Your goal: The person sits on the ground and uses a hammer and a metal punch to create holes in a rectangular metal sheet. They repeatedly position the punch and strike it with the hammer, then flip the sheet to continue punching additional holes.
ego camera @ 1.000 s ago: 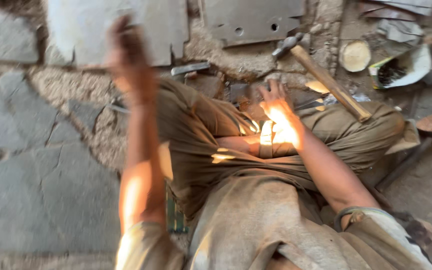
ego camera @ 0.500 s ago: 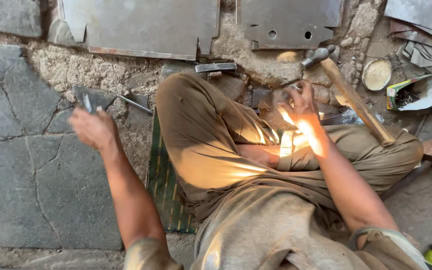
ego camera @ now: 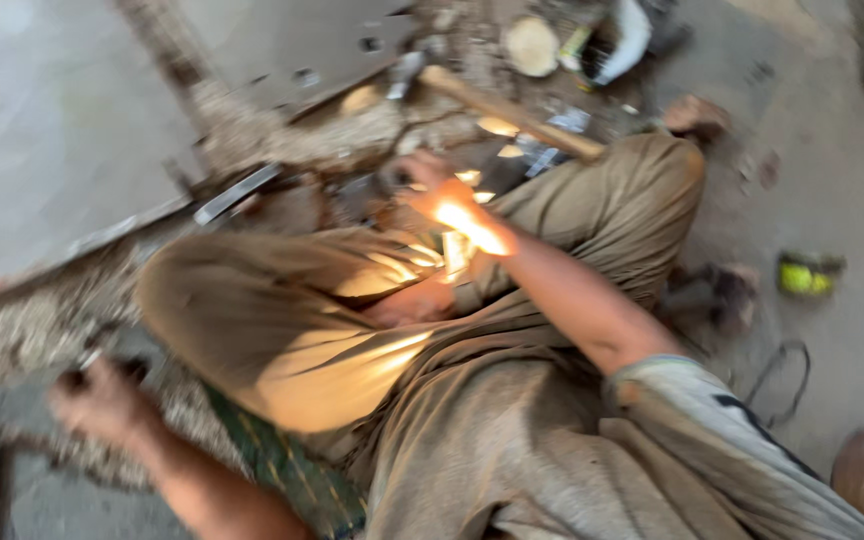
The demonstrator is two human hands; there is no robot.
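I sit cross-legged on rough stone ground in brown trousers (ego camera: 282, 310). My left hand (ego camera: 102, 400) is low at the left, just above the ground, fingers curled around a small metal piece (ego camera: 87, 358); blur hides the detail. My right hand (ego camera: 442, 195) lies in a patch of sunlight past my knee, fingers apart, touching small dark scraps on the ground. A hammer with a wooden handle (ego camera: 512, 110) lies just beyond that hand, head toward the metal sheets.
Flat grey metal sheets (ego camera: 302, 50) lie at the top left, with a metal strip (ego camera: 237, 192) beside my knee. A round disc (ego camera: 532, 45) and a white container (ego camera: 632, 35) sit at the top. A yellow-green object (ego camera: 807, 275) lies right; a green mat (ego camera: 282, 470) under me.
My left arm has swung from far forward back down to the ground at my left side. The view has tilted and shifted. My right hand has stayed by the hammer.
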